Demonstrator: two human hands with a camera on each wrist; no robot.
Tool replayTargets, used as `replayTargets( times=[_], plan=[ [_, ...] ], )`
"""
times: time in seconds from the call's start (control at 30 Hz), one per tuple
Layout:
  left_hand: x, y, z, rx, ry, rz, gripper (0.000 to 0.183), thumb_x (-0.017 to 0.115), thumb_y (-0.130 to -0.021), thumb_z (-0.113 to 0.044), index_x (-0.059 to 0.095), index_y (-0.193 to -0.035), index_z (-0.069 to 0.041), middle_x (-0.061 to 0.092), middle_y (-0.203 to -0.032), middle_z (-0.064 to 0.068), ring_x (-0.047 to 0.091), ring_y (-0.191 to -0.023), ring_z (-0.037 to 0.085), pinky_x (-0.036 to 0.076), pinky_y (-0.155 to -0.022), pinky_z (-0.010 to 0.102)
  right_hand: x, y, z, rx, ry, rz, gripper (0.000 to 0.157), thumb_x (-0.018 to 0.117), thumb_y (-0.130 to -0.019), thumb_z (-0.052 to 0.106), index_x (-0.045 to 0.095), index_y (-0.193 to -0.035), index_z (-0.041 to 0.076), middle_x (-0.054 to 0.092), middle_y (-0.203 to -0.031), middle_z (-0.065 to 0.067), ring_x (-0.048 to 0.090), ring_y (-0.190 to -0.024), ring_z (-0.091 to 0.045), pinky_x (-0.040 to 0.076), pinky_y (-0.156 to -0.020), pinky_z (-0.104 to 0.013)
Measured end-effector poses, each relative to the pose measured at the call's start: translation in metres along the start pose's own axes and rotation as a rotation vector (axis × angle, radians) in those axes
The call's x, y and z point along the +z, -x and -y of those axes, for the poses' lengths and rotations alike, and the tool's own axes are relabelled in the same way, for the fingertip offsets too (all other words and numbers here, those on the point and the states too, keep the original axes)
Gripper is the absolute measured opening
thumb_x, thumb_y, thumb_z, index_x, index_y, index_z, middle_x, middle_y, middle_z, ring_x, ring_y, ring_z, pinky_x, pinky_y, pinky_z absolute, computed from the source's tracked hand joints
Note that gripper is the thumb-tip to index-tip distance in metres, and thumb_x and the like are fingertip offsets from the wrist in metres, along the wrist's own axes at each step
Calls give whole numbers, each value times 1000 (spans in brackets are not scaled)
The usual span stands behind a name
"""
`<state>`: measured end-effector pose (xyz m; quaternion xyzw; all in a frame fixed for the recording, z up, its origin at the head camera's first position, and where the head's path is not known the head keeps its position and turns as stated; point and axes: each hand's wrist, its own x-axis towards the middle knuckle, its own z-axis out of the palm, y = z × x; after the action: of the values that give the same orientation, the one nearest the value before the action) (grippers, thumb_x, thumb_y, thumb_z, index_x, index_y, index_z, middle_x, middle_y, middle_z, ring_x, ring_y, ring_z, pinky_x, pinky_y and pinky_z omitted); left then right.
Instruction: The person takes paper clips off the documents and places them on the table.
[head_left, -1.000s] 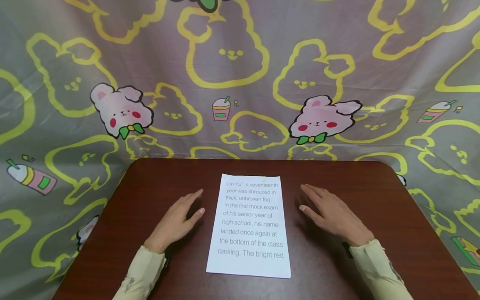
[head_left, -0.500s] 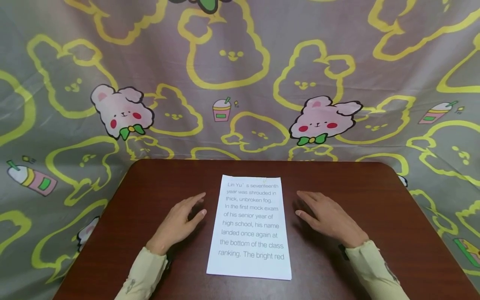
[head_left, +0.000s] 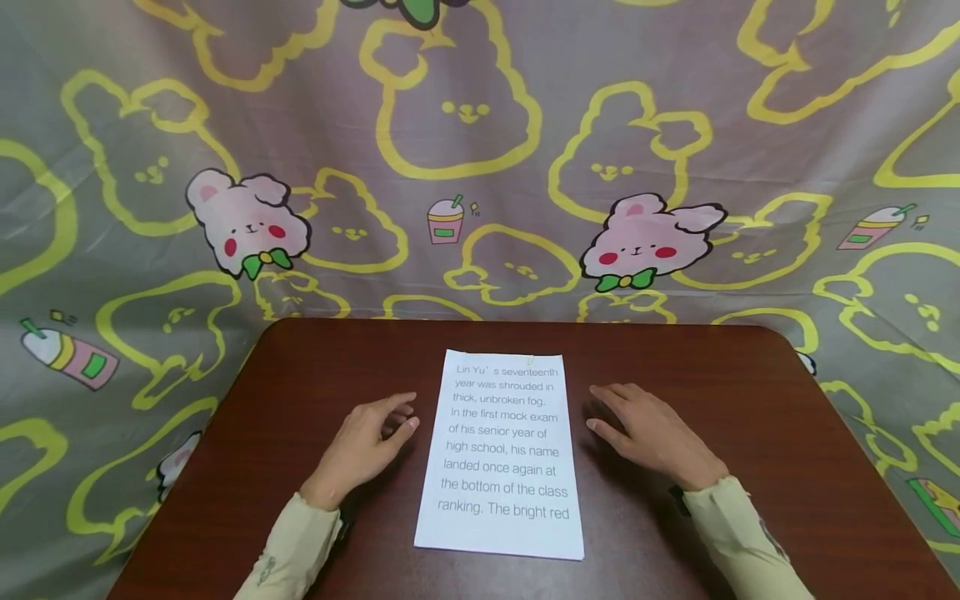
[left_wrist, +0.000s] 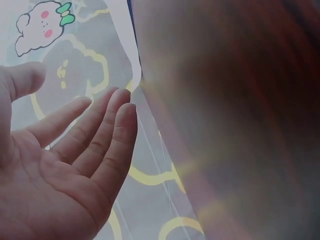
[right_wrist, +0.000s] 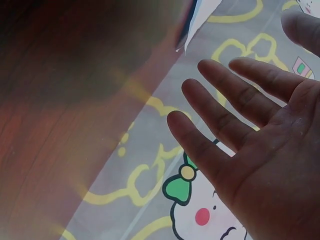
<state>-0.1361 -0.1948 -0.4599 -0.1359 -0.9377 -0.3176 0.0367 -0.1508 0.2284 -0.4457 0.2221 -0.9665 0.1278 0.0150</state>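
Observation:
A stack of white printed paper (head_left: 501, 454) lies on the dark brown table, large black text facing up. To its left is my left hand (head_left: 358, 446), fingers relaxed and pointing toward the sheet's edge, with nothing in its grasp. My right hand (head_left: 651, 435) mirrors it on the other side, a short gap from the paper. In the left wrist view the left palm (left_wrist: 65, 185) shows bare, its fingers extended and slightly bent. The right wrist view shows the right palm (right_wrist: 270, 155) with its fingers spread and holding nothing.
The brown table (head_left: 322, 358) has rounded far corners. Right behind it hangs a grey curtain (head_left: 517, 192) printed with yellow outlines, rabbit faces and drink cups. A small yellowish clip-like mark (head_left: 531, 360) shows at the paper's top edge.
Both hands have drifted slightly inward, closer to the paper's sides. The left fingers have curled a little more. The paper lies where it was on the table.

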Motion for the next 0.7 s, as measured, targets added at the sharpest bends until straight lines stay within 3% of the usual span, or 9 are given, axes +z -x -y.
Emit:
replayTargets(
  times=[0.7],
  plan=[
    [15,-2,-12,-72,18,61,38,75,-96,-19,70,-131,-5,78,-115,8,73,-93,12,61,-79,33,8,-12,7,20,-3,14,52,72,-98,35,65,-137,1,69,-130,-20,67,-118,-37,56,-99,-58]
  ],
)
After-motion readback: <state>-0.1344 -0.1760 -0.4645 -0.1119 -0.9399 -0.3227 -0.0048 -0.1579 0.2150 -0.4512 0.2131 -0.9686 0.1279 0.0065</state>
